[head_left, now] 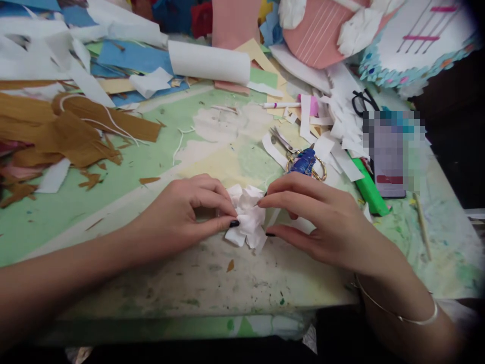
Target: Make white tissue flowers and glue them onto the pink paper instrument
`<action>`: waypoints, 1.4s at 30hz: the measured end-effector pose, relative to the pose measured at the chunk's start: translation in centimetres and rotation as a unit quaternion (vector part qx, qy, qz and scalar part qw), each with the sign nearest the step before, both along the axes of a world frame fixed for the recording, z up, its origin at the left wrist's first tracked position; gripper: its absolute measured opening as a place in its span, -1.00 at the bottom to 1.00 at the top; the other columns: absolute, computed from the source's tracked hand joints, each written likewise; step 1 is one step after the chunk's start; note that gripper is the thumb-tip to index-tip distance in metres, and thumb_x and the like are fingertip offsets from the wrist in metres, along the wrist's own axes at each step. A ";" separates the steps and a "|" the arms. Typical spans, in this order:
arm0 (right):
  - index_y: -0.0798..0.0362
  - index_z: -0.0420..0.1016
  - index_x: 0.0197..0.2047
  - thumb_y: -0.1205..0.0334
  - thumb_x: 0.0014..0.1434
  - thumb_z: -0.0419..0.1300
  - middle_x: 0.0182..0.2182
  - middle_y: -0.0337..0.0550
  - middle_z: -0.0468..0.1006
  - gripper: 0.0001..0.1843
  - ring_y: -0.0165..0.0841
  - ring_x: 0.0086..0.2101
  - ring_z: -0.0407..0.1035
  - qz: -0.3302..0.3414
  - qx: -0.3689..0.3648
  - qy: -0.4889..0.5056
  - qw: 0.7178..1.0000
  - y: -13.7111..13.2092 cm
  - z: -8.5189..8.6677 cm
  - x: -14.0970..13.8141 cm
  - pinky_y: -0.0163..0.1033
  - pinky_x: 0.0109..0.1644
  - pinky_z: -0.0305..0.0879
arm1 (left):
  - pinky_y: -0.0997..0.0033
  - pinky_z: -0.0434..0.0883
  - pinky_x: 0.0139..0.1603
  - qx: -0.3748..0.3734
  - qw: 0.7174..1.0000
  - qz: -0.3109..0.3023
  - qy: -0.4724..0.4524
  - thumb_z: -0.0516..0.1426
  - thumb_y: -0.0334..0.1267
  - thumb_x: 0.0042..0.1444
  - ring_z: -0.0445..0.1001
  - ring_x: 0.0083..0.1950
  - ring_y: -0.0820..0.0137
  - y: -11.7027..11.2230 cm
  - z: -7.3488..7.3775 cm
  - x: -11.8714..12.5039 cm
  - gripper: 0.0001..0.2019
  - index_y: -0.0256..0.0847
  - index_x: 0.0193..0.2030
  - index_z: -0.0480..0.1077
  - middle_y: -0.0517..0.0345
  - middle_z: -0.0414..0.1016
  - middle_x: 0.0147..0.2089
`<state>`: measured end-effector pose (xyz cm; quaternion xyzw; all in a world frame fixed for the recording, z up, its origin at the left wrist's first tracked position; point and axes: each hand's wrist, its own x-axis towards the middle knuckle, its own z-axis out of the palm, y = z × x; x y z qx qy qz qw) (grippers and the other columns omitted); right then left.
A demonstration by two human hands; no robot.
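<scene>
A small white crepe-paper flower with ruffled petals rests near the table's front edge, between my two hands. My left hand pinches its left side, thumb at the front and fingers curled behind. From the right, my right hand reaches in with its fingertips at the petals. Its thumb and index finger are apart, and nothing shows in the gap. Scissors with blue-wrapped handles lie just behind my right hand. Part of the flower is hidden by my fingers.
A white paper roll lies at the back among blue and white sheets. Brown crepe paper is heaped at left. On the right are paper strips, a bright green roll, a phone and black-handled scissors.
</scene>
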<state>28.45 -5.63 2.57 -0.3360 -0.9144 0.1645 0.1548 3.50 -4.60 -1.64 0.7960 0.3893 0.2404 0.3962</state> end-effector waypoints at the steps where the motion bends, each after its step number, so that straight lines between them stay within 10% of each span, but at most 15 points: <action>1: 0.06 0.44 -0.01 0.28 0.25 0.16 -0.09 -0.01 0.49 -0.76 -0.32 -0.17 0.43 -0.004 -0.002 -0.003 1.000 0.0 -0.2 -0.2 -0.22 -0.18 0.40 | 0.47 0.36 -0.15 0.003 1.000 0.004 0.000 0.19 -0.28 0.15 0.47 -0.18 0.43 -0.1 -0.1 0.1 -0.88 -0.08 -0.32 0.58 0.19 0.54 -0.24; 20: 0.04 0.49 -0.20 0.30 0.28 0.11 -0.40 -0.26 0.59 -0.87 -0.50 -0.42 0.43 -0.048 -0.170 0.001 0.984 0.4 -0.2 -1.5 -0.40 -0.37 0.28 | 0.51 0.39 -0.26 0.014 1.000 0.004 -0.022 0.12 -0.23 0.19 0.48 -0.26 0.42 -1.5 0.1 0.6 -0.80 -0.02 -0.37 0.56 0.21 0.54 -0.27; 42: 0.04 0.50 -0.32 0.33 0.19 0.17 -0.56 -0.34 0.44 -0.91 -0.52 -0.55 0.24 -0.111 -0.178 -0.003 0.978 0.6 -0.6 -2.3 -0.36 -0.43 0.15 | 0.53 0.37 -0.27 0.037 0.999 0.024 -0.024 0.11 -0.24 0.18 0.48 -0.28 0.45 -1.7 -0.1 0.6 -0.81 -0.02 -0.37 0.55 0.25 0.54 -0.27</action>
